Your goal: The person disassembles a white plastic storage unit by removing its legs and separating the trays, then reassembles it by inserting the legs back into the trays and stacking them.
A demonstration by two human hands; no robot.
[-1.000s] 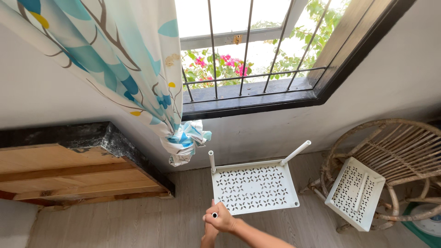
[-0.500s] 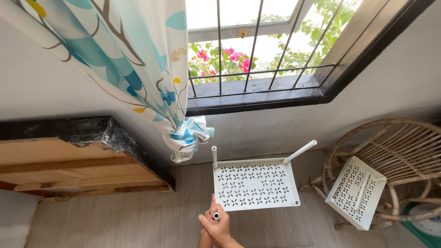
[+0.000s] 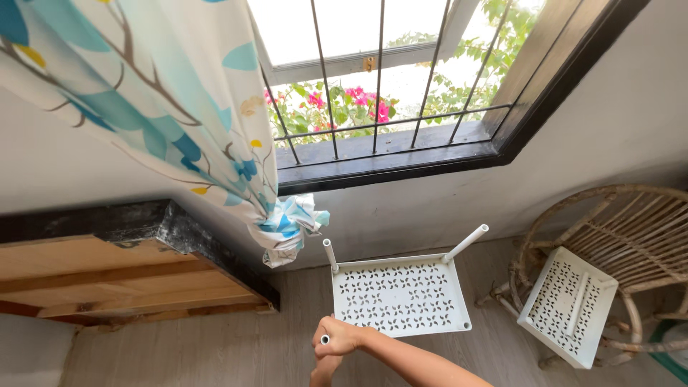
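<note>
Low near the frame's bottom, our right hand [image 3: 337, 337] pinches a white tube [image 3: 325, 340] just near of the perforated white shelf panel [image 3: 400, 295] on the floor; our left hand [image 3: 324, 371] sits below, its grip unclear.

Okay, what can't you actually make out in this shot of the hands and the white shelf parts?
Head view only:
- Left hand: mostly cut off by the bottom edge; its grip can't be told.
- White tube: only its end shows, the right hand wraps the rest.
- Second white shelf panel: far side hidden behind the cane chair.
- Chair: cut off by the right edge.
</note>
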